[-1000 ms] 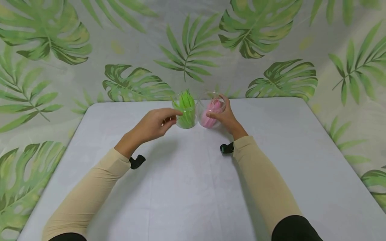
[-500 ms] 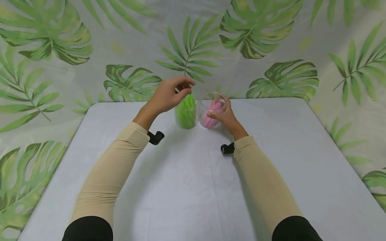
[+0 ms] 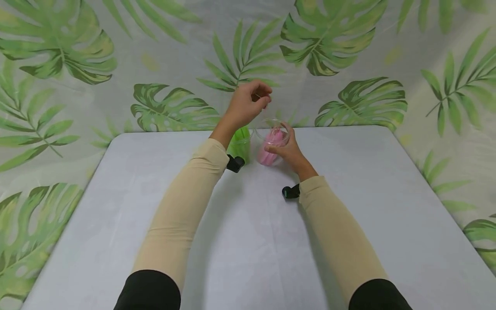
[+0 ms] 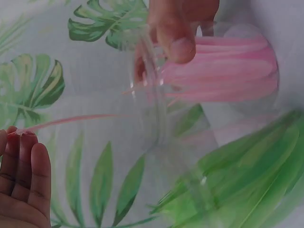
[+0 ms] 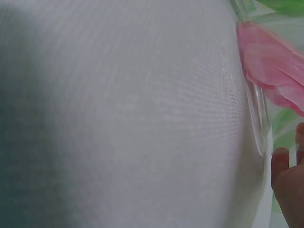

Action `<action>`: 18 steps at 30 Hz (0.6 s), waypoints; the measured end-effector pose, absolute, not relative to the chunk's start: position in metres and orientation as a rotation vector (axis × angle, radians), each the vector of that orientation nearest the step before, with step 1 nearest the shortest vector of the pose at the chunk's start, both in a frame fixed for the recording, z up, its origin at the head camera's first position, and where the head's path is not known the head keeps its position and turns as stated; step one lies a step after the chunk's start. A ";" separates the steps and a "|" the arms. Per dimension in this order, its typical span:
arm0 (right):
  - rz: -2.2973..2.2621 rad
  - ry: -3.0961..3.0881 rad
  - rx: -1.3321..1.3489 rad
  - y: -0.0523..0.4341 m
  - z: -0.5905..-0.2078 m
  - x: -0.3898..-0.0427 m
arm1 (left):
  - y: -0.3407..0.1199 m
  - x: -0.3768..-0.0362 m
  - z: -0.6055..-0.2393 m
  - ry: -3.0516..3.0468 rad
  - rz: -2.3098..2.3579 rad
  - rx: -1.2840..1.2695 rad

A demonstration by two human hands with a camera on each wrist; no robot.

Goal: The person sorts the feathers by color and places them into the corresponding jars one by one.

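The bench (image 3: 116, 206) is covered in plain white cloth. At its far middle stand two clear jars, upright and just beside each other: the green-strip jar (image 3: 241, 147) and the pink-strip jar (image 3: 271, 146), strips pointing up. The right hand (image 3: 288, 148) grips the pink-strip jar. The left hand (image 3: 246, 103), raised above the jars, pinches a thin pink strip (image 4: 71, 119). No writing shows.
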State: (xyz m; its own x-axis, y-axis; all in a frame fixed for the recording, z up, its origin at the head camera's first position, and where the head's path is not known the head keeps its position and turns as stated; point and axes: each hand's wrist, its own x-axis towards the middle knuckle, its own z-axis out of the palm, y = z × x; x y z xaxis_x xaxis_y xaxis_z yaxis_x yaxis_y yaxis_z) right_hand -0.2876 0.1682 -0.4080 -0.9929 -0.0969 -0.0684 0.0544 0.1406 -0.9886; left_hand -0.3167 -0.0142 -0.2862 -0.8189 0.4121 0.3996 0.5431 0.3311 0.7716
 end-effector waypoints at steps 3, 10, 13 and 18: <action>-1.985 2.278 -0.040 0.168 -0.407 -0.287 | -0.007 -0.321 -0.295 -2.467 -1.540 -0.869; -1.972 2.277 -0.037 0.166 -0.404 -0.286 | -0.003 -0.324 -0.304 -2.491 -1.597 -0.810; -1.966 2.277 -0.037 0.166 -0.403 -0.285 | -0.001 -0.326 -0.303 -2.510 -1.581 -0.801; -1.974 2.281 -0.058 0.168 -0.407 -0.288 | 0.001 -0.328 -0.303 -2.547 -1.548 -0.795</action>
State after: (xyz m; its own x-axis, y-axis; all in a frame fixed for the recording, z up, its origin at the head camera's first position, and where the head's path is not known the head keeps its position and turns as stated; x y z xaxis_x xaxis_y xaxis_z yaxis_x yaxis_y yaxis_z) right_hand -0.2878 0.1679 -0.4071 -0.9915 -0.1101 -0.0688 0.0522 0.1467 -0.9878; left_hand -0.3281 0.0010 -0.3030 -0.8655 0.3970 0.3055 0.4539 0.3637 0.8134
